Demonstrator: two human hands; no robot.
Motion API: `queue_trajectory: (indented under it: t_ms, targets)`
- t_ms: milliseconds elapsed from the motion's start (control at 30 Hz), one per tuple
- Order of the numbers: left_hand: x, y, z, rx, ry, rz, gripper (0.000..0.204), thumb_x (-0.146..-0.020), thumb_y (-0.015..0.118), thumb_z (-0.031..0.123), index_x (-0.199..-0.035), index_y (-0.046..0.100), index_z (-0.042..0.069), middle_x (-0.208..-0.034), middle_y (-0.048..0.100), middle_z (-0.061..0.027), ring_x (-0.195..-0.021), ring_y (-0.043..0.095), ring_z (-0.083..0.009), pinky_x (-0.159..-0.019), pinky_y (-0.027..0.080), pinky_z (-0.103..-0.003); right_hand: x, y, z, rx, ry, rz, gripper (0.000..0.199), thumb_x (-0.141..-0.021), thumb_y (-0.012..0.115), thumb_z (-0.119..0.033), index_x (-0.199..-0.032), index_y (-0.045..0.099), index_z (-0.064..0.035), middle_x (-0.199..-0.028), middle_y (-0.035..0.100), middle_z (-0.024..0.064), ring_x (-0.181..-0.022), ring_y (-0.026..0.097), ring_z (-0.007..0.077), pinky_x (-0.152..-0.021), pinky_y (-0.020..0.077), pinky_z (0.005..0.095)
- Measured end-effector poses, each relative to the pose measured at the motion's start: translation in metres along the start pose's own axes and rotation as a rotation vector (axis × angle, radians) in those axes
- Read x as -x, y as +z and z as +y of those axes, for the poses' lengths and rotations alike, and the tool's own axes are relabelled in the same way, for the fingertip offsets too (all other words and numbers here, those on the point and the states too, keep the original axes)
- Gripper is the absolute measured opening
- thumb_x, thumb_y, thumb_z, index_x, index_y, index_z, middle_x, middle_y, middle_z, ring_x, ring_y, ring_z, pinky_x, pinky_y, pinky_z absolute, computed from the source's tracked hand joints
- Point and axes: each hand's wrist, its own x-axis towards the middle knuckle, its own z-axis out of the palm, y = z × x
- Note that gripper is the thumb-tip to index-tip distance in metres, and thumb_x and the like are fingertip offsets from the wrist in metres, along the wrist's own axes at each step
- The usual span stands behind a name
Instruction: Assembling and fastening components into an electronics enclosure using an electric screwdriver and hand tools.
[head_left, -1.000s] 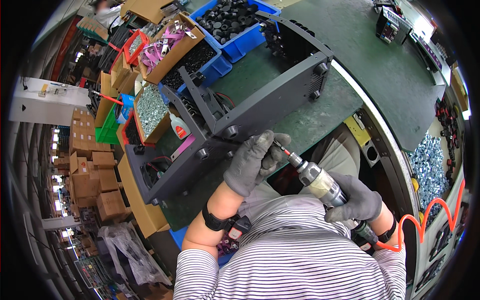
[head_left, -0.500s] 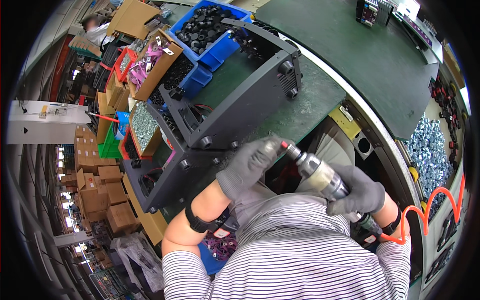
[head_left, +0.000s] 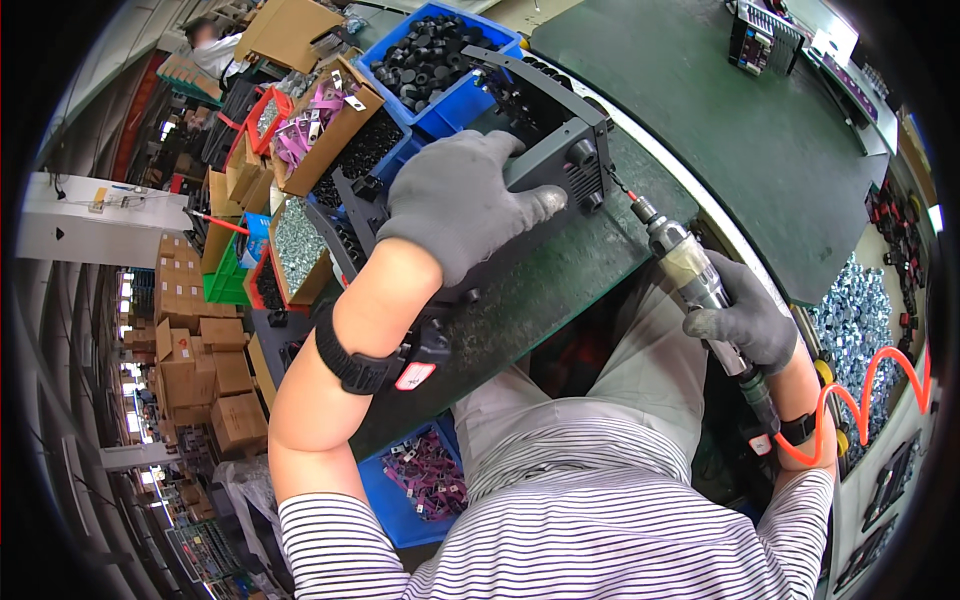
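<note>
A dark grey metal casing [head_left: 552, 152] with round black feet lies on the green work table [head_left: 530, 300]. My gloved left hand [head_left: 455, 200] grips its upper edge, fingers over the top and thumb spread along the side panel. My gloved right hand [head_left: 745, 318] is wrapped around an air screwdriver [head_left: 692, 268], its bit angled up to the casing's right end. A small dark piece shows at the bit tip, close to the end panel; whether they touch I cannot tell. From the tool's rear runs an orange coiled hose [head_left: 868, 398].
Behind the casing stands a blue bin [head_left: 462, 110] of black round parts. Left of it are a cardboard box [head_left: 338, 148] with purple strips and a box of silver screws [head_left: 300, 245]. Another blue bin [head_left: 385, 490] sits below the table edge. Silver parts [head_left: 855, 325] are heaped at right.
My left hand has moved from near the tool tip up onto the casing and taken hold of it. My right hand has carried the screwdriver up and right, toward the casing's end.
</note>
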Motion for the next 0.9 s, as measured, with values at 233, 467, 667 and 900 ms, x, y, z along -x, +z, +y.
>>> queue_trajectory:
  t_ms: [233, 467, 667, 900]
  targets:
    - [-0.022, 0.010, -0.016, 0.314, -0.006, -0.307, 0.037, -0.074, 0.070, 0.031, -0.090, 0.071, -0.003, -0.082, 0.069, -0.0219, -0.079, 0.068, -0.0344, -0.074, 0.053, -0.039, -0.007, -0.001, -0.005, -0.049, 0.074, -0.029, 0.074, -0.072, 0.083, -0.033, -0.130, 0.054, 0.0024, -0.105, 0.058, 0.0023, -0.096, 0.052, 0.0126, -0.090, 0.0432, 0.0292]
    - [-0.026, 0.010, -0.021, 0.293, 0.060, -0.368, 0.035, -0.074, 0.074, 0.019, -0.098, 0.069, -0.005, -0.077, 0.070, -0.0142, -0.071, 0.066, -0.0204, -0.069, 0.052, -0.033, -0.008, -0.001, -0.011, -0.041, 0.054, -0.018, 0.071, -0.075, 0.082, -0.029, -0.131, 0.053, 0.0025, -0.108, 0.057, 0.0027, -0.098, 0.051, 0.0130, -0.092, 0.0425, 0.0285]
    - [-0.027, 0.008, -0.021, 0.267, 0.079, -0.379, 0.034, -0.072, 0.073, 0.017, -0.097, 0.069, -0.006, -0.077, 0.070, -0.0137, -0.070, 0.065, -0.0190, -0.069, 0.052, -0.032, -0.011, -0.001, -0.011, 0.071, 0.050, 0.011, 0.066, -0.074, 0.082, -0.022, -0.130, 0.055, 0.0007, -0.106, 0.060, 0.0042, -0.096, 0.053, 0.0148, -0.091, 0.0445, 0.0309]
    - [-0.027, 0.010, -0.024, 0.345, 0.042, -0.412, 0.036, -0.075, 0.072, 0.020, -0.102, 0.068, -0.004, -0.082, 0.070, -0.0143, -0.074, 0.066, -0.0197, -0.072, 0.052, -0.033, -0.013, -0.002, -0.012, 0.241, 0.023, 0.023, 0.063, -0.072, 0.078, -0.016, -0.128, 0.055, 0.0007, -0.102, 0.061, 0.0059, -0.094, 0.055, 0.0160, -0.088, 0.0463, 0.0315]
